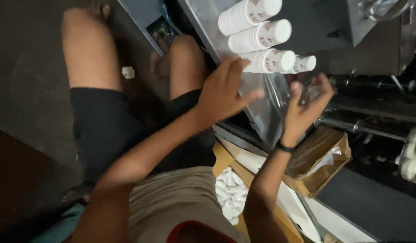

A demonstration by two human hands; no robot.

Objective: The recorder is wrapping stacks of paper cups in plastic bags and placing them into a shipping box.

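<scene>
beige shirt (181,198) nearest; left hand (223,92) fingers spread; right hand (306,101) grasping clear plastic bag (268,105) near cup stacks (262,36).

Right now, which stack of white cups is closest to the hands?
The third stack, the lowest of the three long ones. The left hand reaches its near end, while the other two lie farther up, away from both hands.

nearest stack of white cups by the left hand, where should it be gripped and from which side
Judging by its pose, grip the stack of white cups around its middle, coming from the left hand side. It lies on its side on the metal tray, another stack close beyond it, so the near flank looks most open. The right hand holds clear plastic film.
</scene>
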